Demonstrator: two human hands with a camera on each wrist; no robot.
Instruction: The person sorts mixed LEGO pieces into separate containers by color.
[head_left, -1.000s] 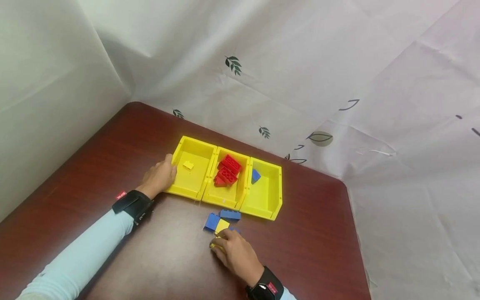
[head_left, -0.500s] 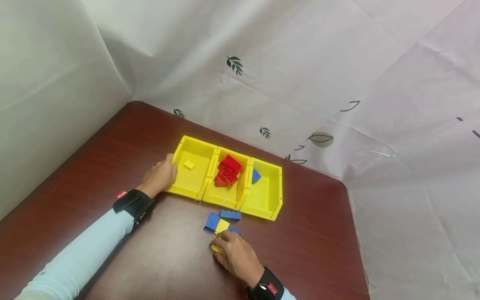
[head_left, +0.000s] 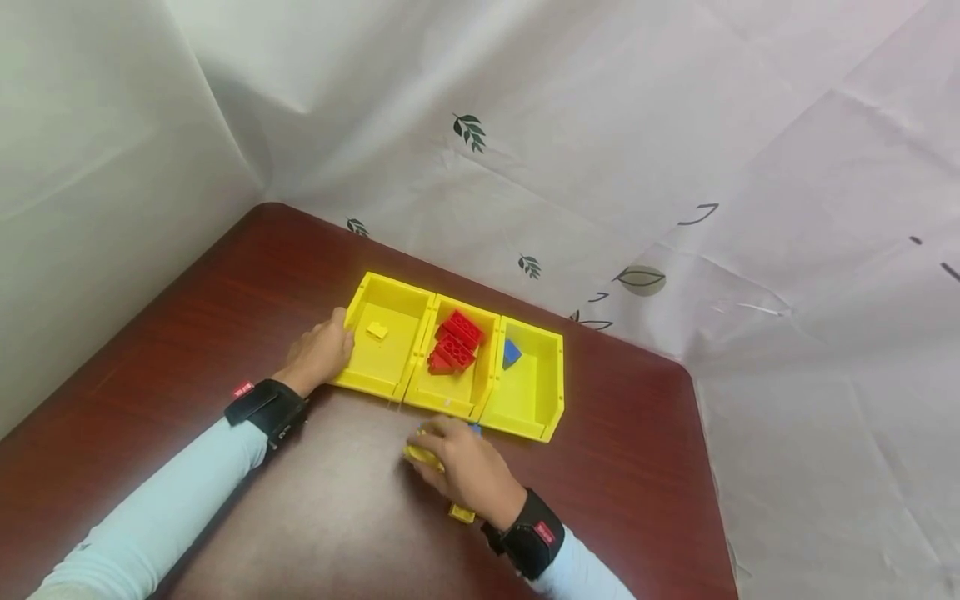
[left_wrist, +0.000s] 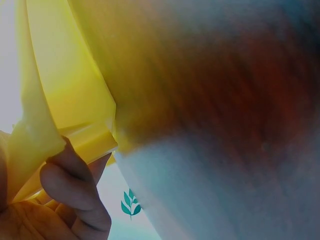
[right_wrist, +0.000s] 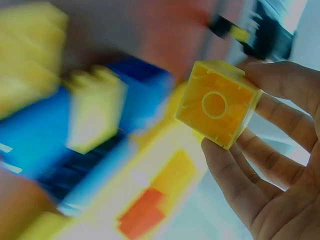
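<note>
My left hand (head_left: 318, 354) grips the outer wall of the left yellow bin (head_left: 375, 385). In the left wrist view, fingers (left_wrist: 70, 185) curl round the bin's edge. Between thumb and fingertips my right hand (head_left: 476, 471) pinches a yellow toy brick (right_wrist: 215, 102), its hollow underside turned to the right wrist camera. That hand is above the loose bricks in front of the bins and hides most of them in the head view. Blurred behind the held brick are blue bricks (right_wrist: 35, 130) and a yellow brick (right_wrist: 97, 110). Near the right wrist lies another yellow brick (head_left: 462, 513).
Three yellow bins stand joined in a row. The left one holds a small yellow brick (head_left: 377, 331), the middle one several red bricks (head_left: 457, 340), the right one a blue brick (head_left: 511, 353). Behind the brown table (head_left: 615, 467) hangs a pale patterned cloth (head_left: 570, 150).
My right hand has moved up and left in the head view with the yellow brick, from beside the loose bricks to over them. The left hand stays on the bin.
</note>
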